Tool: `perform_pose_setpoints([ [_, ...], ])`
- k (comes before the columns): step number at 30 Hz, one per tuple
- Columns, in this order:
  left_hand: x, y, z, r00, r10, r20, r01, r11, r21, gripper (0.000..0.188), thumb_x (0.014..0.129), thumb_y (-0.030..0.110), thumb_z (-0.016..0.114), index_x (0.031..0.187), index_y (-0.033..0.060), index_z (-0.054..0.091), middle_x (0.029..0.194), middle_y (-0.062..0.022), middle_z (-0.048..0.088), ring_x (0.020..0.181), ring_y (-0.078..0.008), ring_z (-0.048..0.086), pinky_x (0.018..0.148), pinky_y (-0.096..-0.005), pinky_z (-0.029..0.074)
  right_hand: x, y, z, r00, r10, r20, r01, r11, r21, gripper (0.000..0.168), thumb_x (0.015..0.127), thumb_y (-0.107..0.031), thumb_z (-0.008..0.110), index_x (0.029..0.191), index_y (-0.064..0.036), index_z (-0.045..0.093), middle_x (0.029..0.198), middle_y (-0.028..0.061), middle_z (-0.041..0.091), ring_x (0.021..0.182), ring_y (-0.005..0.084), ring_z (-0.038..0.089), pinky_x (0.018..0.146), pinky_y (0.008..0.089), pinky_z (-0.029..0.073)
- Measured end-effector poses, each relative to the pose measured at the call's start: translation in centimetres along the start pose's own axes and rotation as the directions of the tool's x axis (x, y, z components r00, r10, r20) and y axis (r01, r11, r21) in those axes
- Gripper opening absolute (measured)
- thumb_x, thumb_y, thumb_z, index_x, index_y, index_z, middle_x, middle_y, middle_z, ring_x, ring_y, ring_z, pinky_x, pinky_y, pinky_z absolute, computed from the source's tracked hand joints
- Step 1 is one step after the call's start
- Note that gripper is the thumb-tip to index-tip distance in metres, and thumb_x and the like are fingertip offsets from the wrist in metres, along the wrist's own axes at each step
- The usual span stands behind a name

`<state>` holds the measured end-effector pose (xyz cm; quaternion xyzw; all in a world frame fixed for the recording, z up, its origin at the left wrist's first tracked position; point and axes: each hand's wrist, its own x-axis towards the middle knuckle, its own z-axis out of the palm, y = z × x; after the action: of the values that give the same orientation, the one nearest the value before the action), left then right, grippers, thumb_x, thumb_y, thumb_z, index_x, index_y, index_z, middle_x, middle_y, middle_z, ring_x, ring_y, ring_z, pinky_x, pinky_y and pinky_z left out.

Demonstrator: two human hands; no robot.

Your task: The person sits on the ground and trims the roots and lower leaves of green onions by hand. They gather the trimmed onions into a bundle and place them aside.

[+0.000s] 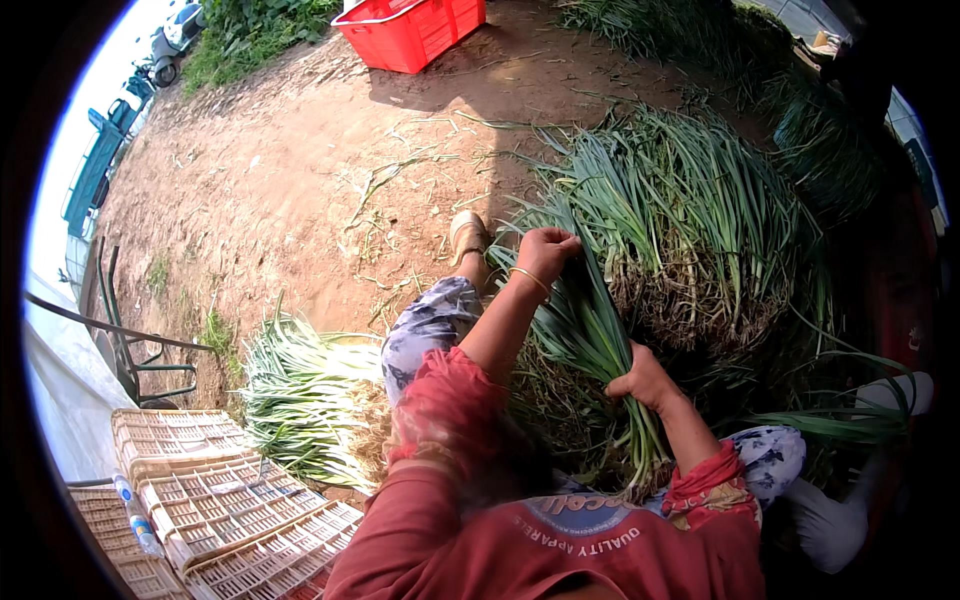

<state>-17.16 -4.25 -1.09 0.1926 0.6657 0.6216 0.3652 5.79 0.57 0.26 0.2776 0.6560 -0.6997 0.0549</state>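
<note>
My right hand (pixel 646 377) grips a bunch of long green leafy stalks with roots (pixel 600 322), like leeks or green onions, around its lower stems. The roots of that bunch point towards my body. Up near the leaves, my left hand (pixel 550 251), with a bangle at the wrist, has its fingers bent and pinched at the bunch's edge; whether a leaf is between them cannot be told. A large heap of the same rooted plants (pixel 675 195) stands beyond my hands. To the left, a paler pile of them (pixel 307 397) lies beside my leg.
Woven bamboo baskets (pixel 232 502) with a plastic bottle (pixel 137 517) fill the lower left. A red plastic crate (pixel 412 34) sits on the dirt ground at the top. A metal cart frame (pixel 142 360) is at the left. Another person's light-coloured shoe (pixel 892 394) shows at the right.
</note>
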Motion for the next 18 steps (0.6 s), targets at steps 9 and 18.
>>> perform_pose_setpoints([
  [9, 0.2, 0.7, -1.6, 0.618, 0.779, -0.105, -0.364, 0.402, 0.840, 0.016, 0.074, 0.018, 0.060, 0.071, 0.0048, 0.051, 0.067, -0.0128, 0.048, 0.070, -0.0306, 0.049, 0.062, -0.0364, 0.039, -0.6, -0.9, -0.9, 0.997, -0.030, -0.066, 0.038, 0.992, 0.123, 0.056, 0.047, 0.004, 0.065, 0.101, 0.005, 0.052, 0.084, 0.0084, 0.058, 0.074, 0.0188, 0.056, 0.071, 0.0297, 0.045],
  [18, -2.4, 4.5, -2.0, 0.781, 0.587, -0.212, -0.314, 0.664, 0.679, 0.015, 0.072, 0.017, 0.063, 0.078, 0.0042, 0.059, 0.083, -0.0113, 0.054, 0.081, -0.0287, 0.050, 0.067, -0.0356, 0.039, 0.8, 0.8, -10.7, 0.961, 0.004, -0.277, 0.221, 0.596, 0.772, 0.022, 0.063, -0.013, 0.059, 0.080, -0.001, 0.054, 0.059, 0.0075, 0.053, 0.050, 0.0178, 0.053, 0.050, 0.0305, 0.048],
])
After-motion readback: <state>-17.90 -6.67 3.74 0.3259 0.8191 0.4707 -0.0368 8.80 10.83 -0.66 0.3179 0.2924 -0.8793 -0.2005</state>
